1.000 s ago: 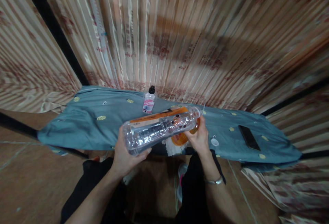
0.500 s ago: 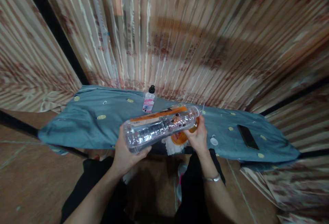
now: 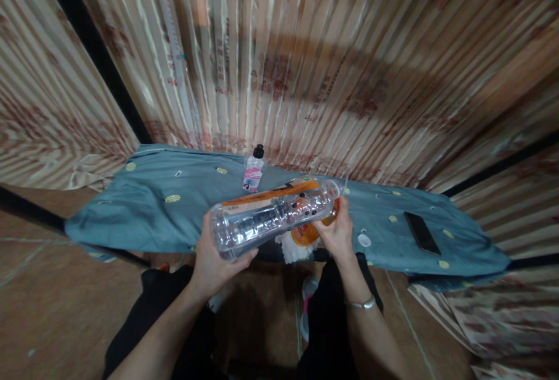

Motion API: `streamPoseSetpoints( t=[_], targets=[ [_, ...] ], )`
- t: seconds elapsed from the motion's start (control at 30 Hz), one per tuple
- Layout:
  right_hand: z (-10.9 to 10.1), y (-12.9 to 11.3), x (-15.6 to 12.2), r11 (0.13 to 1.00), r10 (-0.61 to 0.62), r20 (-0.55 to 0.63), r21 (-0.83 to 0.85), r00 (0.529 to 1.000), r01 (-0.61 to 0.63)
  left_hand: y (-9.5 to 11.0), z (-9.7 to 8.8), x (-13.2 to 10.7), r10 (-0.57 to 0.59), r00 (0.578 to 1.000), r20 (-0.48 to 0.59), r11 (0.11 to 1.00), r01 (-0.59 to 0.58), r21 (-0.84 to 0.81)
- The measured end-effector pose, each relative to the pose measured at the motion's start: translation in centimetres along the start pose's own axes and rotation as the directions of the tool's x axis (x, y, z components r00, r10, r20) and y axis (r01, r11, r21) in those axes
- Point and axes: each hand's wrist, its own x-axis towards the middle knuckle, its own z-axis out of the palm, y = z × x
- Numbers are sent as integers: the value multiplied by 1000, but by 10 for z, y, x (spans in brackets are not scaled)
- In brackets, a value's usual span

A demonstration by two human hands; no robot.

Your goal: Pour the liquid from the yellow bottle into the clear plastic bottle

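A large clear plastic bottle [image 3: 262,223] with an orange label lies tilted nearly sideways across the middle, its mouth to the right. My left hand [image 3: 213,258] is wrapped round its base end. Just under the bottle's neck, an orange bottle [image 3: 303,234] shows in part. My right hand [image 3: 338,228] is closed round the orange bottle's right side, close to the clear bottle's mouth. The clear bottle covers much of the orange one. Beneath them lies a white, ruffled cloth or tissue [image 3: 293,250]. A white cap [image 3: 364,240] rests right of my right hand.
A blue-grey patterned cloth [image 3: 174,223] covers the narrow bench. Behind the clear bottle stands a small bottle with a black top and pink label [image 3: 253,173]. A black phone [image 3: 421,233] lies at right. Striped curtains [image 3: 283,66] hang behind, with dark poles [image 3: 91,48] at the sides.
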Motion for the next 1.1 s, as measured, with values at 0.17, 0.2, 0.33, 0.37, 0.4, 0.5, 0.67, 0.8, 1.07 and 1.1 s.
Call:
streamPoseSetpoints(
  t=[0.17, 0.2, 0.33, 0.37, 0.4, 0.5, 0.67, 0.8, 1.07, 1.1],
  targets=[
    [1, 0, 0, 1000, -10, -19, -8, 1000, 10, -1, 0, -1, -5, 1000, -5, 1000, 5, 4],
    [1, 0, 0, 1000, -15, -18, -8, 1000, 15, -1, 0, -1, -5, 1000, -3, 1000, 5, 3],
    [0, 0, 0, 1000, -21, -8, 4, 1000, 22, 1, 0, 0, -4, 1000, 14, 1000, 4, -12],
    [0, 0, 0, 1000, -19, -3, 5, 1000, 19, 1, 0, 0, -4, 1000, 17, 1000, 4, -13],
    [-1, 0, 0, 1000, -15, 1, 4, 1000, 15, 2, 0, 0, -4, 1000, 20, 1000, 4, -13],
    [0, 0, 0, 1000, -13, 0, 1, 1000, 13, 2, -1, 1, -9, 1000, 22, 1000, 9, -2],
    [1, -2, 1, 1000, -21, -23, -1, 1000, 21, 4, -2, 1, -33, 999, 15, 999, 32, 17],
    [-1, -3, 0, 1000, 5, -7, -7, 1000, -5, 4, -2, 0, -43, 999, 26, 999, 43, 12],
    [0, -3, 0, 1000, 4, -4, 11, 1000, -4, 2, 1, 0, 1, 1000, -6, 1000, -1, -18],
    [0, -3, 0, 1000, 0, -7, 11, 1000, 0, 2, 1, 0, 6, 1000, -7, 1000, -6, -20]
  ],
)
